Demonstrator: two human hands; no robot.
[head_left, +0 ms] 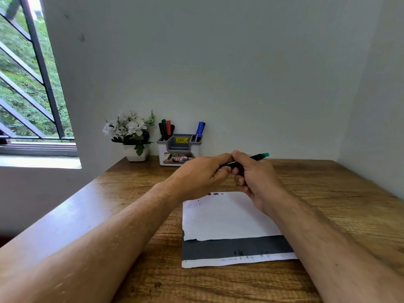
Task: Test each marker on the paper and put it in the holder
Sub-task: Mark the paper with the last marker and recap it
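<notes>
Black marker with a teal end [251,159] held mid-frame in both hands, left hand [203,173] and right hand [255,176] curled round it, above white paper sheet [227,217]; grey-and-white plastic holder [178,153] behind, against the wall.

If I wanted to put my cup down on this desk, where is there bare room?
Bare wood lies right of the paper, out to the right wall, and along the near edge of the desk. Left of the paper is a strip under the left forearm. The back is crowded: flower pot, holder, and both hands holding a marker.
</notes>
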